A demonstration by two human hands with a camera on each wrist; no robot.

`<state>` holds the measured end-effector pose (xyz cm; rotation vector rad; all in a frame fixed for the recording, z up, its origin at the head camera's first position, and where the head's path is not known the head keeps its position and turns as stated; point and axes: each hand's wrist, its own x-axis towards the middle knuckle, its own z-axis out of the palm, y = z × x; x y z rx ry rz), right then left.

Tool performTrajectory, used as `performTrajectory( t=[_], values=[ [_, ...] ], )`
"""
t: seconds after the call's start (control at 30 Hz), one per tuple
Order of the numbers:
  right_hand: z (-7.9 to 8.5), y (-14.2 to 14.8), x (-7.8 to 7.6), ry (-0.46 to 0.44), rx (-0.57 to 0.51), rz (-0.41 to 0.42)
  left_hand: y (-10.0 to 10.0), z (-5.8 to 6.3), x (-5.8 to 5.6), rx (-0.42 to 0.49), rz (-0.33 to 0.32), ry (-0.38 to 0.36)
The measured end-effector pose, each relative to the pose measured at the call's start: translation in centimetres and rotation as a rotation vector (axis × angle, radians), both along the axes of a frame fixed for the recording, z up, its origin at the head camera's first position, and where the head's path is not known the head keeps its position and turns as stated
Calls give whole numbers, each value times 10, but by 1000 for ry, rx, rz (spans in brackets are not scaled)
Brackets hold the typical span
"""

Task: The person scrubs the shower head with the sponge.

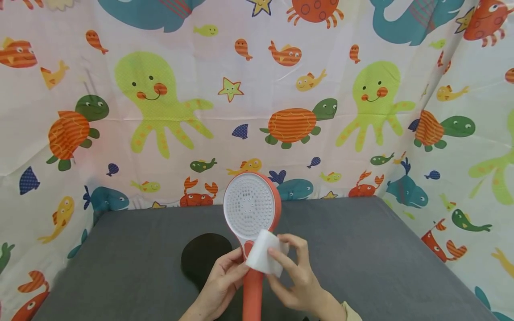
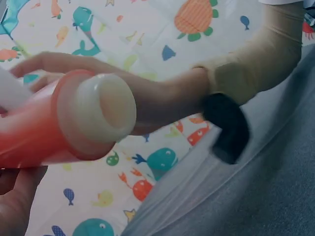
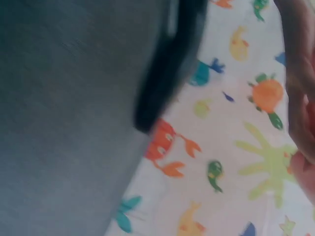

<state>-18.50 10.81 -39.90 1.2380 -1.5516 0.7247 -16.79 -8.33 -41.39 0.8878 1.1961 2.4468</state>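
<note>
A coral-red handheld shower head (image 1: 250,207) with a white nozzle face stands upright in the middle of the head view. My left hand (image 1: 223,280) holds its neck from the left, and the left fingers also touch the edge of a white roll-like cylinder (image 1: 263,254). This cylinder, whose exact kind I cannot tell, lies tilted across the front of the handle. My right hand (image 1: 299,276) pinches it from the right, its thumb partly hidden. In the left wrist view, the handle's white hollow end (image 2: 110,105) points toward the camera.
Behind the hands, a black rounded flat thing (image 1: 202,258) lies on the grey tabletop (image 1: 353,249). A curtain (image 1: 249,107) printed with sea animals hangs at the back and sides. A dark strap (image 2: 226,130) dangles from the beige right sleeve (image 2: 256,64).
</note>
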Motion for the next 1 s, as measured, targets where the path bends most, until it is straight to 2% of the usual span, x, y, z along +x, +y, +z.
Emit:
performTrajectory(
  t=[0.13,0.27,0.33,0.43,0.67,0.8,0.9,1.0],
  values=[
    [12,0,-11,-15,-156,-126,2,-1,1,-4,-50,-10],
    [18,0,-10,-83,-213,-144,2,-3,0,-3,-56,-1],
    [16,-1,-5,-90,-188,-117,2,-3,0,0,-51,-5],
    [10,-4,6,-102,-92,-49,1,-2,-1,4,-46,-8],
    [-10,7,26,-226,216,120,-4,-1,-2,9,-22,-24],
    [-18,14,33,-199,366,139,-5,-1,-3,9,-23,-57],
    [-16,14,28,-145,366,132,-5,-1,-3,21,-31,-63],
    [-6,10,16,-75,239,85,-4,-1,-2,38,-50,-46]
  ],
)
